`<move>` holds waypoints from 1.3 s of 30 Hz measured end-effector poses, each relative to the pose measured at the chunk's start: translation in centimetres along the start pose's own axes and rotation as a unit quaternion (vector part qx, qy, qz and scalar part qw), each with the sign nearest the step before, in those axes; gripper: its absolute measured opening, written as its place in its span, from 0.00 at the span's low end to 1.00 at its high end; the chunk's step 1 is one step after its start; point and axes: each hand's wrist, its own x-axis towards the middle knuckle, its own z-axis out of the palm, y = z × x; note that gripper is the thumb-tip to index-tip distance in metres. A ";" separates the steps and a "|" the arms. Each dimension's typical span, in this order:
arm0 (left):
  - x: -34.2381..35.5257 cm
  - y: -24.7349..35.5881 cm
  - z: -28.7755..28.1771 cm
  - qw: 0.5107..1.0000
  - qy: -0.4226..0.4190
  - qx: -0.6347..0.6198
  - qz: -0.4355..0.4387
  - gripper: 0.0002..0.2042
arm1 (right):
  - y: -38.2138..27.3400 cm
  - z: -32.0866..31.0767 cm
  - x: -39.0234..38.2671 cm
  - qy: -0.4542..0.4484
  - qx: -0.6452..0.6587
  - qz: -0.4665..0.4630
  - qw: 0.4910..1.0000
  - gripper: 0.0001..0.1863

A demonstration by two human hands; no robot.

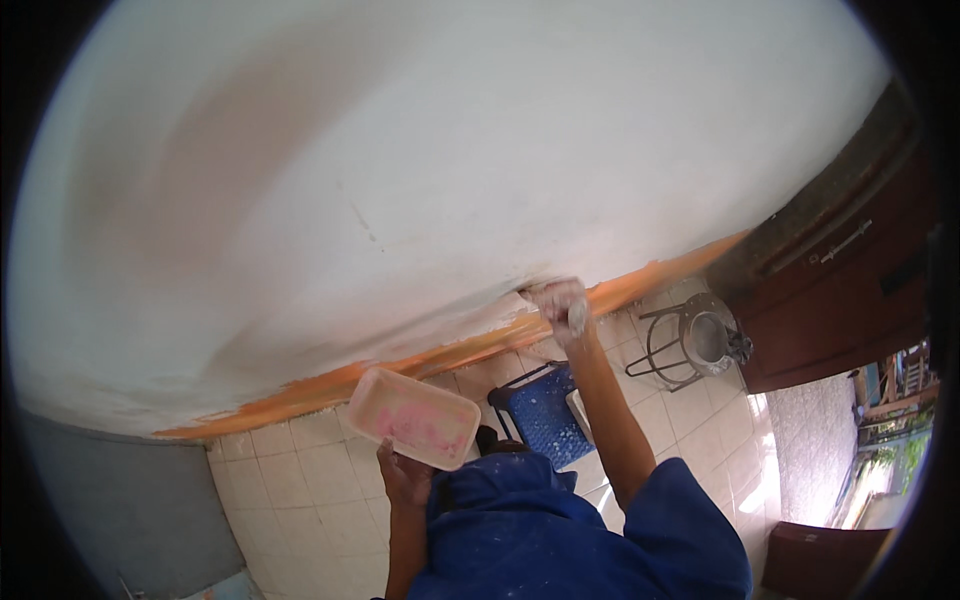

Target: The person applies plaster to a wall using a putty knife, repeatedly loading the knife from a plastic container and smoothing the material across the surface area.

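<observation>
Your left hand point(405, 476) holds the pale, pink-smeared tray point(378, 388) by its near edge, thumb over the rim, in front of your body and above the tiled floor point(310, 485). Your right hand point(556, 300), coated whitish, has its grip curled around a pale-handled tool point(577, 317) at the white wall point(520, 150), near the orange band point(650, 282). A blue speckled seat point(545, 415) shows between your 2 arms.

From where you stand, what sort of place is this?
Likely an unfinished room opening outdoors: a patchy white and orange wall, cream square floor tiles, and sunlit grey ground beside a dark red door.
</observation>
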 end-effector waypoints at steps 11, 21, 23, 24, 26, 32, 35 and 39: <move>-0.4 0.0 -0.3 1.000 0.008 0.001 -0.015 0.29 | -5.6 9.2 -4.0 0.047 -0.013 -0.012 0.999 0.06; -1.6 1.0 0.6 0.997 0.019 0.045 0.057 0.24 | 3.4 -2.8 -2.3 0.158 0.015 0.022 0.987 0.10; -1.5 0.6 1.5 0.999 0.024 -0.026 0.031 0.24 | 4.1 -6.1 1.6 0.046 0.103 -0.036 0.993 0.08; -1.2 0.3 1.6 0.999 0.011 -0.021 0.026 0.24 | 3.5 -7.5 3.7 0.013 0.094 -0.057 0.994 0.07; -0.6 -0.3 1.3 1.000 -0.010 -0.012 0.022 0.25 | 2.0 -8.3 6.4 -0.036 0.089 -0.078 0.992 0.08; -1.4 0.5 0.3 1.000 0.010 0.000 0.018 0.30 | 0.0 5.5 -1.1 0.086 0.067 -0.069 0.992 0.07; -0.5 0.3 -0.1 1.000 -0.004 -0.002 0.020 0.30 | -1.0 5.9 -3.7 0.064 0.039 -0.039 0.996 0.07; 0.1 0.3 0.6 0.993 -0.036 0.058 0.097 0.26 | 1.9 2.1 -2.9 0.262 -0.073 -0.087 0.958 0.13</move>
